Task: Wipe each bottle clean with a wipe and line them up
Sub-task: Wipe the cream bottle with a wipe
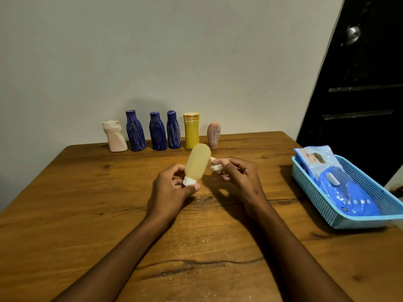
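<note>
Left hand grips the pale yellow bottle by its white cap, thumb and fingers curled round the cap end. The bottle is held clear of the surface, over its middle, body tilted up and away toward the far edge. Holding it by the cap leaves the whole body bare for wiping, which looks like the reason for this grip.

Right hand pinches a small bunched white wipe between thumb and fingertips, the other fingers loosely curled. The wipe sits just beside the bottle's right flank; I cannot tell whether it touches. Both forearms reach in from the near edge, wrists raised, hands facing each other.

Along the far edge, against the wall, six bottles stand in a row: a white bottle at the left, three blue bottles, a yellow bottle, then a pink bottle standing cap down. The blue and pink ones show pale streaks, so they look not yet wiped.

At the right edge a blue basket holds the wipes pack, within reach of the wiping hand.

Judgement: the held bottle is mid-wipe or about to be wiped; a place in a line comes after.
</note>
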